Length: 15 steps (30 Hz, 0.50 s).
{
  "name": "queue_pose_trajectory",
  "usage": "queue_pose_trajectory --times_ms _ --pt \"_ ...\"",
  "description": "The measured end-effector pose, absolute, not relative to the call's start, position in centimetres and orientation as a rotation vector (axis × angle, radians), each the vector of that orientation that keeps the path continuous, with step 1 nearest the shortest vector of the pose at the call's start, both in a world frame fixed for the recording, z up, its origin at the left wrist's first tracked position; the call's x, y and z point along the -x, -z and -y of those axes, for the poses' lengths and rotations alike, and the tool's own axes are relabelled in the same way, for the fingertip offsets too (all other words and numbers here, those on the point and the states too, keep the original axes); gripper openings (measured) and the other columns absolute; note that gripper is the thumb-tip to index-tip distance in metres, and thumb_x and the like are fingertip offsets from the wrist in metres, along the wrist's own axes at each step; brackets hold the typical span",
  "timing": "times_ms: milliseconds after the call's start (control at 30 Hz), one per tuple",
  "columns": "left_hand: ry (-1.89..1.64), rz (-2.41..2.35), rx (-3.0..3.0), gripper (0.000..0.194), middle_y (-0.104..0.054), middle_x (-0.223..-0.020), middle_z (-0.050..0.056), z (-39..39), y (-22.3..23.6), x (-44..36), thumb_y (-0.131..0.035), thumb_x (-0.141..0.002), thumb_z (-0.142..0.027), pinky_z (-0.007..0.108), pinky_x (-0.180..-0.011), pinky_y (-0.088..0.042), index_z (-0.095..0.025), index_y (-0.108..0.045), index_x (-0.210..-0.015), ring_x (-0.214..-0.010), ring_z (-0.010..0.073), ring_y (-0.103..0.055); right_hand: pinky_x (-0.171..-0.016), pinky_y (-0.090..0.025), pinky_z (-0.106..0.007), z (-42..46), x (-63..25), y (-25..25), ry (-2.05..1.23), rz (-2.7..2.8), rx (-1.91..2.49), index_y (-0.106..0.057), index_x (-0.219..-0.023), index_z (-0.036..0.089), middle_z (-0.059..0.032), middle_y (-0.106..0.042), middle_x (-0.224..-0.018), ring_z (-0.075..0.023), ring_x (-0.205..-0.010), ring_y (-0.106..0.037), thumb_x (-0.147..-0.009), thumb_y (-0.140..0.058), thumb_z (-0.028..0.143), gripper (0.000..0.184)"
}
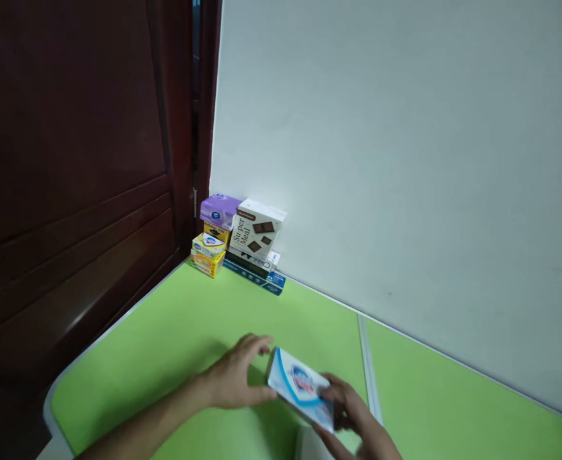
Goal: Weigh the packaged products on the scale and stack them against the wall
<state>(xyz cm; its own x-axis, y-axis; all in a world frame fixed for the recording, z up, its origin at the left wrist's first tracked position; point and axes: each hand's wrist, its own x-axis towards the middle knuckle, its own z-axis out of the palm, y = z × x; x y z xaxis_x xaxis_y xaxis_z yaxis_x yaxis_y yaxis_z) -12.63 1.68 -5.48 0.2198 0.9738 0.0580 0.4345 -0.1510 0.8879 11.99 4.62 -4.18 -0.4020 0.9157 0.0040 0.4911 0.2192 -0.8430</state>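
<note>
I hold a small white box with a blue and red logo (301, 387) just above the green table (166, 345), near its front edge. My left hand (237, 378) curls round the box's left end, fingers and thumb closed on it. Gripping the box's right end is my right hand (352, 415), whose fingers wrap its lower corner. The box is tilted, its printed face towards me.
In the far corner stands a pile of boxes: a purple box (220, 209), yellow boxes (209, 250), a white "Super Meal" box (256, 231) and flat blue boxes (260, 273) beneath. A dark wooden door (75, 160) lies left, a white wall (405, 160) behind.
</note>
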Motion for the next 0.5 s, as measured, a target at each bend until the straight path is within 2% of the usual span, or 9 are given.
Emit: queue_pose_trajectory --times_ms 100,167,233,300,367,433,500 --pt "-1.245 -1.590 -1.425 0.057 -0.040 -0.137 0.011 -5.4 7.5 16.7 -0.050 -0.084 -0.027 0.037 -0.101 -0.039 -0.023 -0.029 -0.137 -0.124 0.0202 -0.043 -0.060 -0.054 -0.035 -9.3 -6.0 1.6 -1.132 1.983 1.272 -0.052 -0.103 0.023 -0.0121 -0.065 -0.108 -0.0225 -0.074 -0.064 -0.076 -0.058 0.041 0.033" --pt "-1.409 -1.818 -1.213 0.059 -0.037 -0.139 0.013 -8.5 9.3 18.9 -0.046 -0.082 -0.017 0.038 -0.102 -0.038 -0.021 -0.026 -0.138 -0.128 0.0209 -0.041 -0.050 -0.049 -0.031 -12.6 -1.5 0.9 -1.100 1.964 1.229 -0.051 -0.097 0.022 -0.0055 -0.066 -0.079 -0.0196 -0.061 -0.059 -0.073 -0.059 0.039 0.031" --pt "-1.485 -1.972 -1.076 0.069 -0.032 -0.141 0.018 -11.6 11.0 20.5 -0.048 -0.076 -0.008 0.041 -0.104 -0.036 -0.016 -0.021 -0.139 -0.132 0.0248 -0.035 -0.045 -0.042 -0.026 -15.4 2.8 0.8 -1.111 1.923 1.158 -0.050 -0.093 0.021 0.0005 -0.059 -0.063 -0.0173 -0.054 -0.054 -0.071 -0.060 0.037 0.029" --pt "-1.536 -2.049 -1.035 0.080 -0.024 -0.144 0.021 -14.1 12.1 21.5 -0.051 -0.071 -0.005 0.044 -0.108 -0.030 -0.013 -0.013 -0.140 -0.137 0.0282 -0.026 -0.045 -0.039 -0.024 -17.9 6.7 1.0 -1.112 1.899 1.068 -0.049 -0.092 0.020 0.0037 -0.053 -0.057 -0.0156 -0.052 -0.051 -0.070 -0.061 0.035 0.029" --pt "-1.606 -2.108 -1.011 0.089 -0.014 -0.147 0.022 -15.9 12.8 22.2 -0.054 -0.069 -0.006 0.046 -0.110 -0.026 -0.015 -0.004 -0.142 -0.138 0.0300 -0.021 -0.047 -0.039 -0.024 -19.9 9.9 1.1 -1.084 1.914 0.986 -0.049 -0.092 0.019 0.0052 -0.050 -0.057 -0.0149 -0.052 -0.049 -0.070 -0.060 0.034 0.028" --pt "-1.666 -2.144 -0.996 0.093 -0.003 -0.149 0.023 -17.0 13.3 23.0 -0.056 -0.070 -0.012 0.047 -0.109 -0.026 -0.016 0.002 -0.142 -0.139 0.0323 -0.019 -0.049 -0.040 -0.025 -21.6 12.4 1.1 -1.048 1.948 0.928 -0.050 -0.092 0.019 0.0053 -0.049 -0.058 -0.0150 -0.053 -0.050 -0.071 -0.059 0.033 0.027" --pt "-1.697 -2.157 -1.023 0.092 0.003 -0.150 0.024 -17.6 13.7 23.9 -0.059 -0.072 -0.020 0.046 -0.108 -0.028 -0.015 0.001 -0.143 -0.139 0.0344 -0.017 -0.051 -0.041 -0.025 -22.9 14.4 1.3 -1.015 1.975 0.892 -0.051 -0.092 0.019 0.0050 -0.049 -0.060 -0.0152 -0.055 -0.050 -0.071 -0.058 0.031 0.025"
